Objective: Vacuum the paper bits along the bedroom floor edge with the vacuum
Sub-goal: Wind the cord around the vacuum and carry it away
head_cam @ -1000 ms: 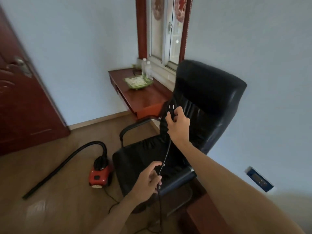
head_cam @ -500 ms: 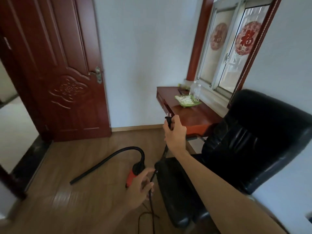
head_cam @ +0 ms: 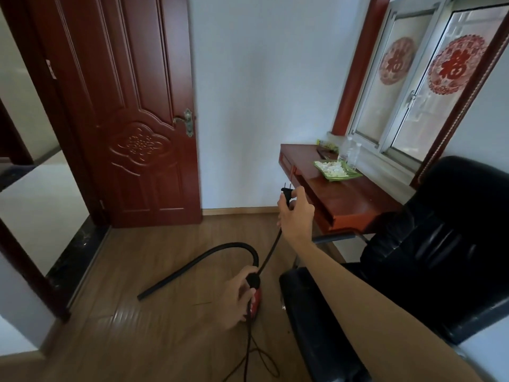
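A small red vacuum [head_cam: 257,299] sits on the wooden floor, mostly hidden behind my left hand. Its black hose [head_cam: 209,263] arcs up from it and runs down to the left across the floor. My right hand [head_cam: 296,213] holds the black plug [head_cam: 287,193] of the power cord, prongs pointing up. The cord [head_cam: 271,250] runs down from it to my left hand [head_cam: 237,297], which grips the cord lower down, in front of the vacuum. More cord lies looped on the floor below. No paper bits show on the floor.
A black office chair [head_cam: 413,257] stands close on the right. Behind it a red-brown desk [head_cam: 344,199] under the window carries a green dish of white bits [head_cam: 334,169] and bottles. A dark red door [head_cam: 132,119] stands open at the left, beside a doorway.
The view has swung left from the chair toward the door. My right hand still holds the plug up, and my left hand has closed round the cord in front of the vacuum.
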{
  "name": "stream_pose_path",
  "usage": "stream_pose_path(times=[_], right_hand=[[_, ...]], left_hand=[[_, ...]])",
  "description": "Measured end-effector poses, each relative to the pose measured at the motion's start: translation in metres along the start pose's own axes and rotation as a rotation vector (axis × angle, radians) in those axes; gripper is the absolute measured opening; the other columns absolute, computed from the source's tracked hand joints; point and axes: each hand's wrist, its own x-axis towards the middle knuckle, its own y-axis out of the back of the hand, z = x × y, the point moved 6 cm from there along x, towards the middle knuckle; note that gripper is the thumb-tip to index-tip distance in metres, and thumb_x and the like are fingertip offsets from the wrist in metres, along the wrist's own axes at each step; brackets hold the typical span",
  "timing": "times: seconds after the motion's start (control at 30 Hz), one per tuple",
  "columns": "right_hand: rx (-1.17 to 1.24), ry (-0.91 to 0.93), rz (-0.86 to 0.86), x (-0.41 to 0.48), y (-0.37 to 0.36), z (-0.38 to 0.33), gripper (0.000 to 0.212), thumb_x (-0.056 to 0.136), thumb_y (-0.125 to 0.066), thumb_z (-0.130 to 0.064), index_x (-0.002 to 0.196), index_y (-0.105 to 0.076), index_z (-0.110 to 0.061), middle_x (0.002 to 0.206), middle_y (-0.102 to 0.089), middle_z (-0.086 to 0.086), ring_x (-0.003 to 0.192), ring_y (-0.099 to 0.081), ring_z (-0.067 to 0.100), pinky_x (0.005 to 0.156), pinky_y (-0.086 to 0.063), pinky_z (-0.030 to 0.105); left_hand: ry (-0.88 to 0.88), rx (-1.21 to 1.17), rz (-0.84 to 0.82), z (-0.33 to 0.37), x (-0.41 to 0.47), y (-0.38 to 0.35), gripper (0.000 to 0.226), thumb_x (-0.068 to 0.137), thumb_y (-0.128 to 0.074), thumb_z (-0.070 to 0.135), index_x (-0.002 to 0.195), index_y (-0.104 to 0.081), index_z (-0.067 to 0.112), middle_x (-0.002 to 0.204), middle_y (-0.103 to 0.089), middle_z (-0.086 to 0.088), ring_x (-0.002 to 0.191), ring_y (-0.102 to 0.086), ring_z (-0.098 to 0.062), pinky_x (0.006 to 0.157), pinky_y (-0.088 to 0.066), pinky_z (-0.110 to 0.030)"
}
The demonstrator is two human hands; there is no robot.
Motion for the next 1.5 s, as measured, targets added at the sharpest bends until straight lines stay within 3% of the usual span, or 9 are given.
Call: stream_pose_path(times=[0.3,0.47,0.53,0.63,0.9,1.1,1.27,1.37,1.5], right_hand=[[0.014,-0.086,-0.035,0.095,-0.091,0.069,0.014,0.099,-0.058,-0.024,0.098,-0.046,-0.017,0.072,-0.064,0.012,0.06,-0.064,0.034,0.053,-0.057,0.05],[-0.073,-0.121,-0.014,0.151,-0.13,0.117,0.018,0.099,-0.058,-0.028,0.093,-0.043,-0.024,0.071,-0.063,0.003,0.06,-0.065,0.021,0.055,-0.059,0.044],[-0.087,-0.136,-0.006,0.169,-0.143,0.13,0.018,0.099,-0.059,-0.029,0.093,-0.042,-0.025,0.074,-0.063,0.0,0.063,-0.065,0.017,0.057,-0.061,0.039],[-0.088,-0.14,-0.017,0.19,-0.158,0.145,0.019,0.098,-0.059,-0.028,0.093,-0.042,-0.025,0.074,-0.061,-0.003,0.064,-0.065,0.015,0.057,-0.06,0.035],[-0.121,-0.178,0.004,0.233,-0.192,0.188,0.022,0.098,-0.058,-0.032,0.085,-0.041,-0.026,0.068,-0.053,-0.01,0.056,-0.054,0.004,0.047,-0.049,0.024],[-0.165,-0.226,0.027,0.255,-0.223,0.229,0.018,0.098,-0.057,-0.03,0.087,-0.045,-0.023,0.069,-0.049,-0.012,0.077,-0.047,-0.023,0.048,-0.033,0.019],[-0.202,-0.34,0.023,0.276,-0.261,0.275,0.016,0.099,-0.056,-0.03,0.092,-0.048,-0.018,0.073,-0.055,-0.007,0.063,-0.053,0.008,0.056,-0.056,0.041],[-0.191,-0.412,-0.007,0.285,-0.286,0.304,0.014,0.1,-0.055,-0.026,0.097,-0.047,-0.015,0.078,-0.061,0.002,0.066,-0.062,0.019,0.061,-0.059,0.05],[-0.176,-0.485,-0.018,0.285,-0.311,0.339,0.012,0.101,-0.054,-0.021,0.1,-0.047,-0.012,0.081,-0.064,0.009,0.064,-0.066,0.029,0.057,-0.058,0.052]], left_hand=[[0.052,0.042,-0.027,-0.023,0.102,0.02,0.036,0.1,-0.051,0.005,0.133,-0.044,0.016,0.084,-0.063,-0.017,0.076,-0.062,-0.024,0.072,-0.055,-0.029],[0.009,0.254,0.017,-0.036,0.163,0.035,0.032,0.097,-0.055,0.023,0.127,-0.049,0.031,0.075,-0.059,0.019,0.062,-0.06,0.005,0.052,-0.047,-0.009],[0.087,0.168,-0.038,-0.047,0.183,0.03,0.038,0.099,-0.054,0.02,0.136,-0.047,0.024,0.079,-0.061,0.013,0.071,-0.064,0.004,0.062,-0.054,-0.014],[0.187,0.041,-0.084,-0.06,0.207,0.022,0.043,0.101,-0.052,0.016,0.142,-0.041,0.019,0.095,-0.064,-0.016,0.092,-0.066,-0.028,0.084,-0.057,-0.046],[0.258,-0.072,-0.136,-0.093,0.267,0.018,0.046,0.1,-0.052,0.008,0.144,-0.038,0.009,0.102,-0.061,-0.025,0.097,-0.063,-0.035,0.09,-0.055,-0.046],[0.201,-0.15,-0.199,-0.132,0.317,0.019,0.042,0.099,-0.052,0.003,0.139,-0.041,0.005,0.083,-0.061,-0.013,0.074,-0.063,-0.027,0.069,-0.058,-0.044],[0.226,-0.171,-0.301,-0.19,0.365,0.012,0.042,0.099,-0.054,0.011,0.132,-0.041,0.034,0.083,-0.064,-0.015,0.078,-0.067,-0.032,0.071,-0.06,-0.049],[0.254,-0.239,-0.308,-0.227,0.39,0.007,0.035,0.099,-0.054,0.016,0.132,-0.046,0.027,0.074,-0.063,-0.003,0.07,-0.064,-0.022,0.068,-0.058,-0.054],[0.34,-0.268,-0.343,-0.273,0.409,-0.005,0.03,0.1,-0.052,0.017,0.123,-0.047,0.037,0.076,-0.061,-0.018,0.073,-0.064,-0.039,0.068,-0.058,-0.059]])
